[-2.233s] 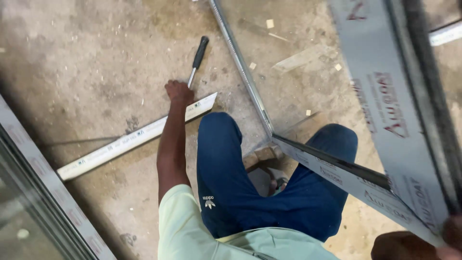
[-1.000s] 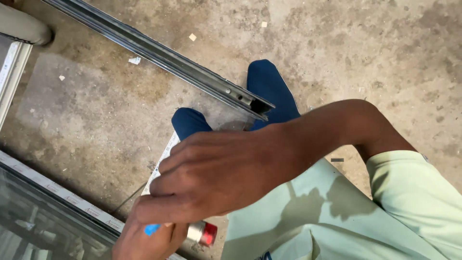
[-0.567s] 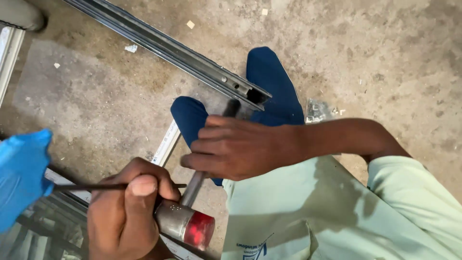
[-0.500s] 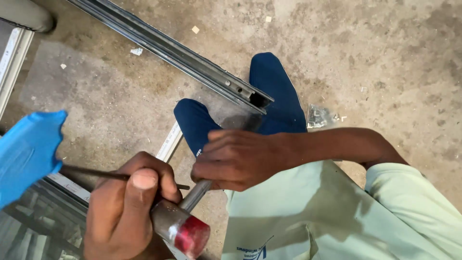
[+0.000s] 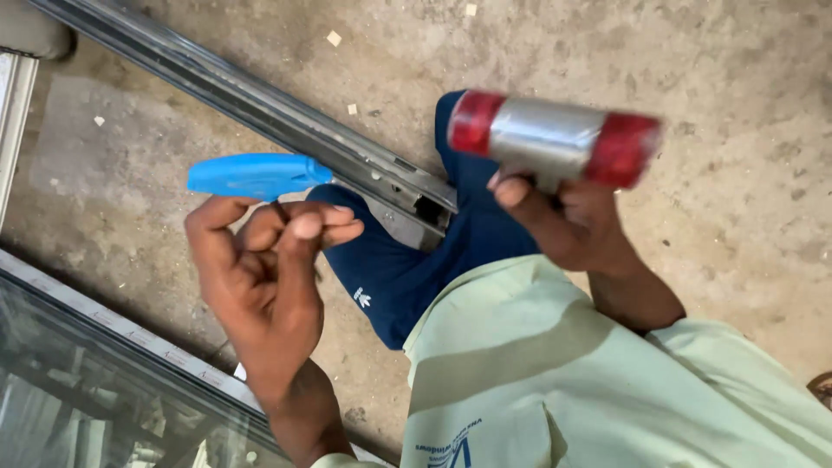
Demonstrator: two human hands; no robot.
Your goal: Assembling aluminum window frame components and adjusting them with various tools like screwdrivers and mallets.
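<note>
My right hand (image 5: 568,221) grips a mallet (image 5: 548,135) just under its head, a silver barrel with red caps at both ends, raised and blurred. My left hand (image 5: 269,260) is closed around a thin dark shaft that ends in a flat blue plastic paddle (image 5: 251,174) pointing left. Between the hands, the cut end of a long grey aluminium profile (image 5: 286,117) rests across my blue trouser leg (image 5: 416,260). The paddle's tip lies against that profile.
A glazed aluminium frame (image 5: 113,347) lies along the lower left, with another frame edge (image 5: 13,113) at the far left. The floor is rough concrete (image 5: 711,78) with small scraps on it. My pale green shirt (image 5: 563,381) fills the lower right.
The mallet passed from beside my left hand into my right hand, which has lifted it up and to the right. The blue tool swung from the far left towards the profile end.
</note>
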